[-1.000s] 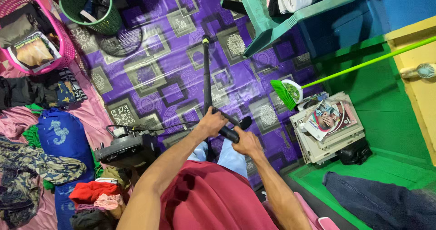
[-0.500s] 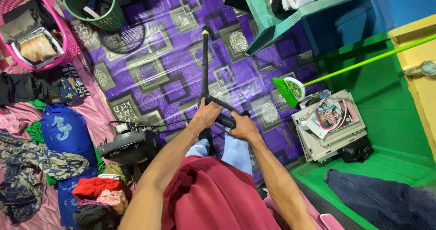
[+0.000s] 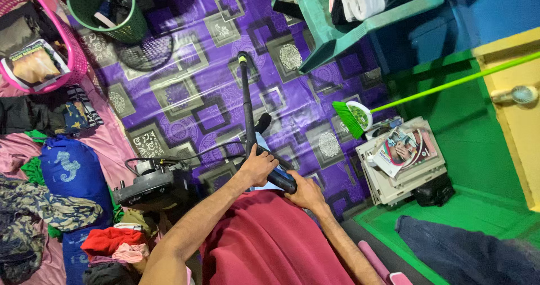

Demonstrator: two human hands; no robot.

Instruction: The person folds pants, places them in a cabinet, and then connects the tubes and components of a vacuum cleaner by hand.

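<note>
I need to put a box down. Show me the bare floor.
Free: the purple mat between the green basket and the black pole, and between pole and broom. Crowded: clothes along the left; the magazine stack at right.

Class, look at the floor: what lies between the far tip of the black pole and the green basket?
Head view: only bare purple patterned mat lies between the pole's tip and the green basket.

Both bare forearms reach forward from the red-shirted torso and converge low at centre. Left hand [image 3: 257, 166]: fingers curled shut in a fist-like grip, knuckles up, wrist straight. Right hand [image 3: 304, 190]: just beside and slightly nearer the body, fingers wrapped closed, elbow bent outward. Hands almost touching.
</note>
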